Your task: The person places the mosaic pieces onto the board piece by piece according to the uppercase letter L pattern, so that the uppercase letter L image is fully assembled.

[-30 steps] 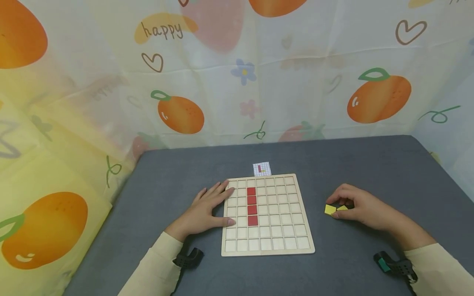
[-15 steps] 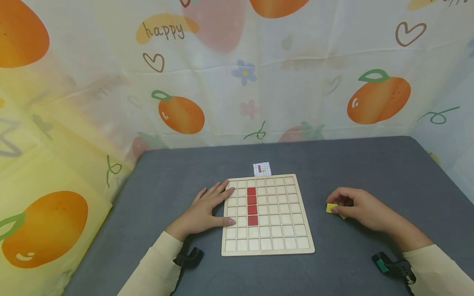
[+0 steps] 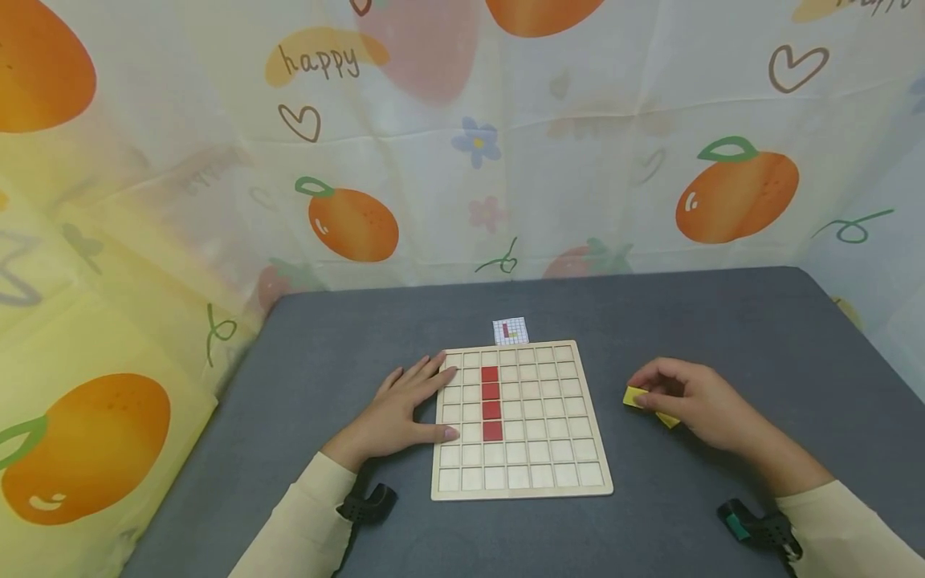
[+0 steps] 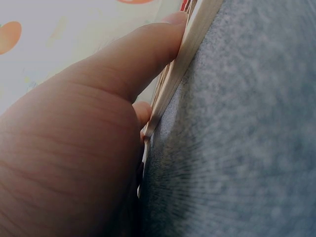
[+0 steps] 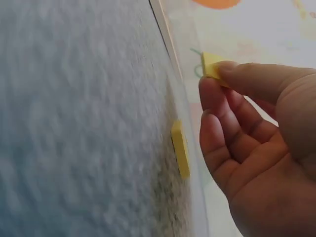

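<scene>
A pale wooden grid board (image 3: 522, 491) lies on the dark table, with several red square tiles (image 3: 491, 410) in one column. My left hand (image 3: 396, 413) rests on its left edge, fingers spread and thumb (image 4: 158, 42) over the rim. To the right of the board, my right hand (image 3: 697, 401) pinches a yellow square tile (image 5: 212, 63) between thumb and fingers. In the right wrist view that tile is up off the table. A second yellow tile (image 5: 180, 149) lies on the table beneath the hand, partly covered by it in the head view.
A small printed card (image 3: 511, 331) with a grid pattern lies at the board's far edge. Behind the grey table (image 3: 361, 321) hangs a fruit-patterned cloth (image 3: 506, 160). Each wrist wears a black band with a camera mount (image 3: 368, 504).
My right hand has pinched one yellow tile and lifted it slightly leftward, apart from the other, which stays on the table. The left hand and the board have not moved.
</scene>
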The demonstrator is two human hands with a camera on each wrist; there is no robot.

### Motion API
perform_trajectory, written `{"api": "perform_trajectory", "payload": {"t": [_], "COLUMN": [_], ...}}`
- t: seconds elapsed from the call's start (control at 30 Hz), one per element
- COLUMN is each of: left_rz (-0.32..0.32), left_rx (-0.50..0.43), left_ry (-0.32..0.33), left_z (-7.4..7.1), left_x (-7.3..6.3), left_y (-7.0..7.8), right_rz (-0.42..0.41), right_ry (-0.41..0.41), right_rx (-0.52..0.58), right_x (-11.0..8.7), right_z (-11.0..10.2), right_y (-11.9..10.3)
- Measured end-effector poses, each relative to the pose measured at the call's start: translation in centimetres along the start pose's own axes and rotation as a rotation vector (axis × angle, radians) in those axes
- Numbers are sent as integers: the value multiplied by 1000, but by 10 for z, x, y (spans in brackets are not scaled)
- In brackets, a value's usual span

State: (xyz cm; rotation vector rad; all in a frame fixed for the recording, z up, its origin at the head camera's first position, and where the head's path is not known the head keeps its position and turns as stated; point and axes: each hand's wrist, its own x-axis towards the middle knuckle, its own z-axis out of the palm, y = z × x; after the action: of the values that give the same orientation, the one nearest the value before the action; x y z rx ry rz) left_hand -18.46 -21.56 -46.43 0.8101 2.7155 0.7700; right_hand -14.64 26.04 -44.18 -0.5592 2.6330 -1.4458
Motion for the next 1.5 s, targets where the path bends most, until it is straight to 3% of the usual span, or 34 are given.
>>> {"api": "perform_trajectory", "payload": {"t": [0.47, 0.73, 1.17, 1.5], "left_rz": [0, 1, 14, -4], "left_rx": [-2, -10, -1, 7], "left_ry": [4, -4, 13, -2], "left_z": [-1, -1, 0, 0], "left_x": [0, 0, 0, 1], "left_y": [0, 0, 2, 2], "right_rz": [-106, -113, -149, -158], "right_ry": [2, -64, -93, -37], "right_rx": [45, 93, 109, 95], "right_x": [4, 10, 27, 41], "right_z": [30, 49, 83, 113], "right_y": [-18, -25, -41, -52]}}
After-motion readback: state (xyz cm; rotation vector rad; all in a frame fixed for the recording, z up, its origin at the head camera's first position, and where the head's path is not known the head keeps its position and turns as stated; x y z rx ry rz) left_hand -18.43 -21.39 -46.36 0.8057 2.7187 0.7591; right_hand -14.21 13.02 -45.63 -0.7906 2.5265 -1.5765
